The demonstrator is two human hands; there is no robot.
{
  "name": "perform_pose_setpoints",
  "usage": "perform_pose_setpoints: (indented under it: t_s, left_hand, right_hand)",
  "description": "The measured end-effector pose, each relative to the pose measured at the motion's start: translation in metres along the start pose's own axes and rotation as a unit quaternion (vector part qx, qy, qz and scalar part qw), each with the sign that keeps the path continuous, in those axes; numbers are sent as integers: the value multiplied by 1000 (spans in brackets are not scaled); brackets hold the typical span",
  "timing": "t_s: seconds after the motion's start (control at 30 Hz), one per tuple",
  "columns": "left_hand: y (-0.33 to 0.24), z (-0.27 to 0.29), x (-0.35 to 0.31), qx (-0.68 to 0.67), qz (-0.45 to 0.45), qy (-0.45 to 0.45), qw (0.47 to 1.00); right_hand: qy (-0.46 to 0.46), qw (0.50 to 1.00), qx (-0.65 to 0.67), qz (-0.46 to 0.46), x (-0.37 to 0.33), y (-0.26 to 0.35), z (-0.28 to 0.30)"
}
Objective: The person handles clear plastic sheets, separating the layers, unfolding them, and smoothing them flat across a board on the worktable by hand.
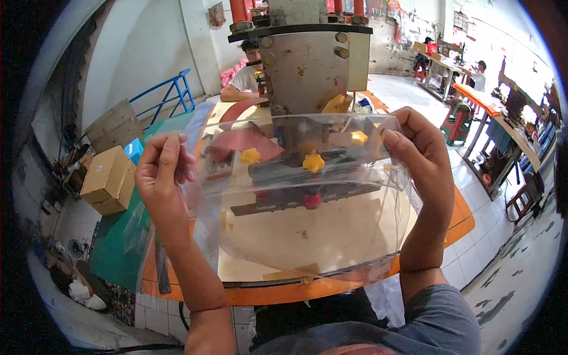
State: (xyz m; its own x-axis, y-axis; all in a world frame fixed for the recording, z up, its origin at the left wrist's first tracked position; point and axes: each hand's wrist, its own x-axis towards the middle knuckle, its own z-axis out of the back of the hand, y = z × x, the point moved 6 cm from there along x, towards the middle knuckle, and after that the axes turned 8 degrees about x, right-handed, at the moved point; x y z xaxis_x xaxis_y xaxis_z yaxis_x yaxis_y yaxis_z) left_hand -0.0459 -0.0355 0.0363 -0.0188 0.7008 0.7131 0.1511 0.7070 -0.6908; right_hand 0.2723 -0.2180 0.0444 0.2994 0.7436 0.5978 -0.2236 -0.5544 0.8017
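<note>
A clear plastic sheet (307, 236) hangs stretched between my two hands above the work table. My left hand (163, 163) pinches its upper left corner. At the upper right corner, my right hand (417, 145) grips it between thumb and fingers. The sheet sags in a curve over a pale tan board (284, 228) on the table. Through it show yellow star-shaped knobs (313, 163) and a dark metal bar on the machine. A grey metal press column (307, 71) rises just behind the sheet.
Orange table edges (464, 222) surround the board. Green sheeting (115, 248) drapes on the left, beside a cardboard box (106, 177) and a blue rail (177, 92). Another person (242, 80) is behind the press. More people sit at benches far right.
</note>
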Motion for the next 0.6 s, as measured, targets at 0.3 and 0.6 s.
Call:
perform_pose_setpoints:
  t_s: [0.3, 0.6]
  left_hand:
    - [1, -4, -3, 5, 23, 97, 995]
    - [-3, 3, -6, 62, 53, 224, 971]
  right_hand:
    - [-40, 998, -16, 45, 2, -2, 12]
    - [-35, 999, 4, 33, -1, -1, -10]
